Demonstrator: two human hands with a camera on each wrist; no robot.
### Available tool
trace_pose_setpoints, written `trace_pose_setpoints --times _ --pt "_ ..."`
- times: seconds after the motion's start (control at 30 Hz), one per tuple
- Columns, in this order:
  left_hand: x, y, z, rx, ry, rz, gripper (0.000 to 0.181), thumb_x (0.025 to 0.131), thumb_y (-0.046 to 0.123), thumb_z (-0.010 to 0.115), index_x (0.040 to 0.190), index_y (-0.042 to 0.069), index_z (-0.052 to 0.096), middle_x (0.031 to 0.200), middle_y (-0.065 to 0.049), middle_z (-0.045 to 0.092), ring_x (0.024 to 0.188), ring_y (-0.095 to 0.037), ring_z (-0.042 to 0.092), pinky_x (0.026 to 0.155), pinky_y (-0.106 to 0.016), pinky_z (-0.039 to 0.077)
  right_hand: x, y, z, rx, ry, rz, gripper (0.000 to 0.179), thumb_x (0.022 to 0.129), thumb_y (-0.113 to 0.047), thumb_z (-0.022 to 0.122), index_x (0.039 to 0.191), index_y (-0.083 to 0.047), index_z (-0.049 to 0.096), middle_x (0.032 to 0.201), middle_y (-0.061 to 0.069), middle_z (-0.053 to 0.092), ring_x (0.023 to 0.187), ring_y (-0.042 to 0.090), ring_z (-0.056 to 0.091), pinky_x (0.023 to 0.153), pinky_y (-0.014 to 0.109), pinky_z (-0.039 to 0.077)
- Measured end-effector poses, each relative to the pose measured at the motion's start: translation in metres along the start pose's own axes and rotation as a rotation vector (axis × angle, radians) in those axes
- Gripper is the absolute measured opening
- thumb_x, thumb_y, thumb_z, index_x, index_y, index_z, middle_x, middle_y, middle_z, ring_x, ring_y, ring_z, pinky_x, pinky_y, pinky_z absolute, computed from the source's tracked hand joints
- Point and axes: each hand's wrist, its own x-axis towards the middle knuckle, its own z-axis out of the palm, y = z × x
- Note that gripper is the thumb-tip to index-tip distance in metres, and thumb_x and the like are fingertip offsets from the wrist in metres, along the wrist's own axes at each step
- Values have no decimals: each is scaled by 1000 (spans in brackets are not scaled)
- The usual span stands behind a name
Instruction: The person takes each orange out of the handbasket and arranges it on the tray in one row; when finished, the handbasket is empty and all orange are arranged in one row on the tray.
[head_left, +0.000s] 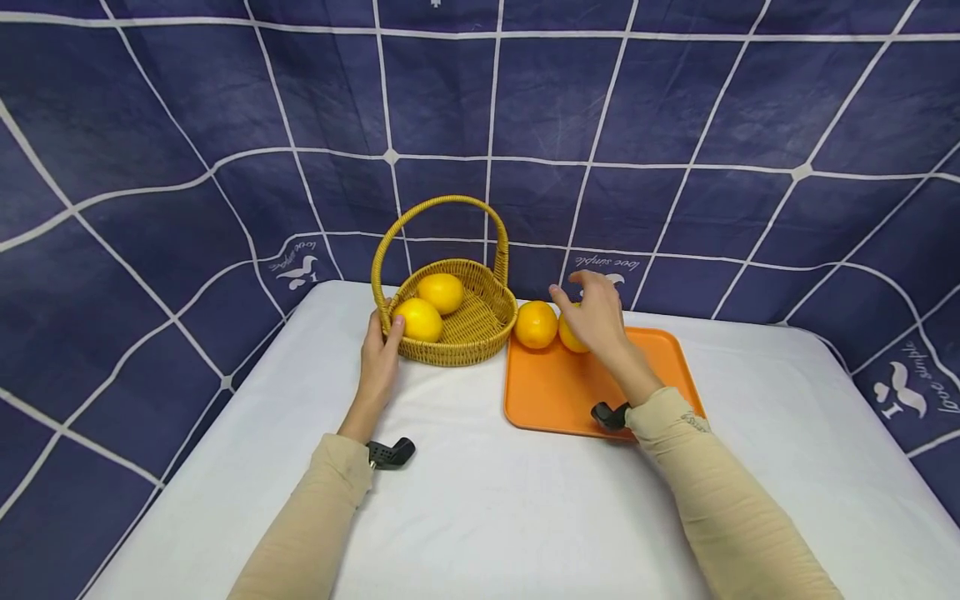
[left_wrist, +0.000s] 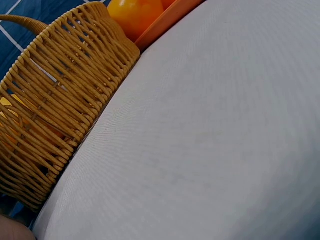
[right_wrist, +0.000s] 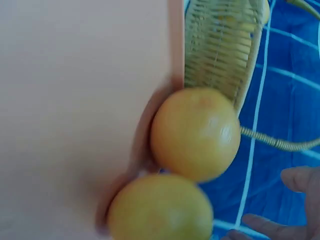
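My left hand (head_left: 380,354) grips the left rim of a woven wicker basket (head_left: 453,355), its thumb over the edge by the foot of the tall handle (head_left: 438,202). Two yellow round fruits (head_left: 418,320) lie in the basket's left half. On the back edge of an orange tray (head_left: 551,396) sit two oranges (head_left: 536,325), side by side. My right hand (head_left: 600,317) is over the right-hand orange (head_left: 571,336) and partly hides it. Thumb and fingers are spread apart, holding nothing. The right wrist view shows both oranges (right_wrist: 195,135) beside the hand's fingers (right_wrist: 300,179).
A white cloth (head_left: 480,500) covers the table. Behind it hangs a dark blue curtain (head_left: 675,100) with white grid lines, close to the basket and tray. The basket's right side nearly meets the tray's back left corner.
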Motion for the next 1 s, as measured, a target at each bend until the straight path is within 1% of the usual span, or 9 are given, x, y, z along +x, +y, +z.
trace_pose_setpoints --times 0.13,0.3,0.47,0.53,0.63,0.7,0.8,0.9,1.0 --pt "-1 1 -1 1 6 -1 57 113 28 46 163 2 33 168 -17 38 158 -28 32 132 -42 23 0 -23 12 33 -8 -79 52 101 -34 68 137 3 63 138 22 63 134 41 54 119 55 38" --pt "2 -2 -1 3 17 -5 57 113 27 46 163 2 33 168 -17 38 158 -29 33 132 -41 24 1 -52 28 81 -85 -118 52 99 -32 69 139 0 62 140 20 62 134 39 54 119 54 39" --pt "14 -25 2 -18 27 -1 57 113 30 46 164 6 33 169 -15 37 158 -28 32 132 -42 22 3 -73 45 130 -172 -142 53 100 -31 69 143 -2 60 142 20 62 134 37 55 118 51 43" --pt "18 -36 4 -28 32 8 58 113 34 46 164 10 33 169 -13 38 158 -26 32 132 -41 22 4 -80 52 166 -200 -141 53 100 -30 70 143 -2 60 142 18 63 133 34 57 116 48 45" --pt "20 -44 4 -23 45 32 58 112 38 47 163 12 36 168 -11 40 157 -25 33 132 -41 22 5 -90 62 257 -228 -109 48 100 -27 72 140 -3 64 138 16 66 128 31 62 112 45 51" --pt "20 -46 4 -11 58 49 59 112 40 49 162 12 38 166 -10 42 156 -25 35 131 -42 24 7 -96 69 318 -243 -84 44 100 -25 73 137 -2 66 134 15 69 123 29 66 107 43 54" --pt "21 -47 4 7 70 59 60 111 42 50 161 12 39 166 -9 44 156 -25 37 131 -44 25 9 -103 78 370 -275 -65 40 99 -24 74 133 -3 68 129 13 72 116 27 70 105 40 55" --pt "21 -47 4 10 67 54 59 110 44 50 161 15 40 166 -7 44 155 -24 37 131 -44 26 11 -109 88 388 -321 -71 41 98 -24 76 133 -3 68 127 13 73 114 25 72 103 37 57" --pt "21 -47 4 2 58 49 57 111 39 48 162 16 39 167 -7 42 156 -23 36 131 -43 25 12 -113 99 388 -377 -84 44 97 -24 78 135 -4 67 128 14 73 116 26 72 98 35 60"
